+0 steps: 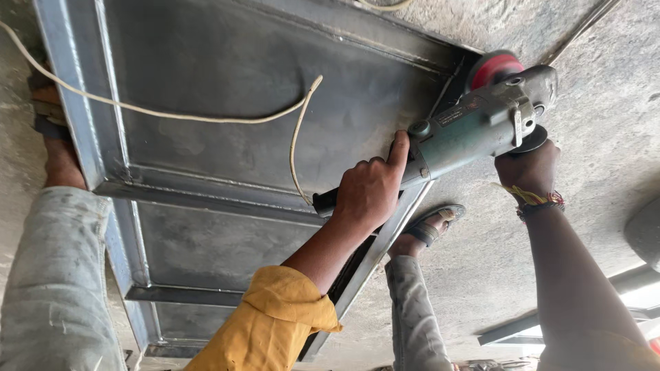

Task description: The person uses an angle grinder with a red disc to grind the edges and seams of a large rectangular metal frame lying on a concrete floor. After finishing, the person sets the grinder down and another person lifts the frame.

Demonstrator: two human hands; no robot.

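My left hand [368, 192], on an arm with a rolled yellow sleeve, grips the rear body of a grey-green angle grinder [467, 130]. My right hand [528, 168], with coloured threads at the wrist, holds the grinder from under its head, by the side handle. The grinder's red disc [495, 67] sits at the right edge of a grey steel panel door [227, 62] that lies flat on the concrete floor. The disc's contact point with the frame is hidden behind the tool's head. A white power cord [206, 118] trails across the panel to the grinder's tail.
My legs in pale dusty trousers straddle the panel's corner, with one sandalled foot [51, 117] beyond its left edge and the other [430, 225] on the concrete floor [605, 124] at its right. A thin rod [581, 31] lies at top right; metal bars [509, 331] lie at lower right.
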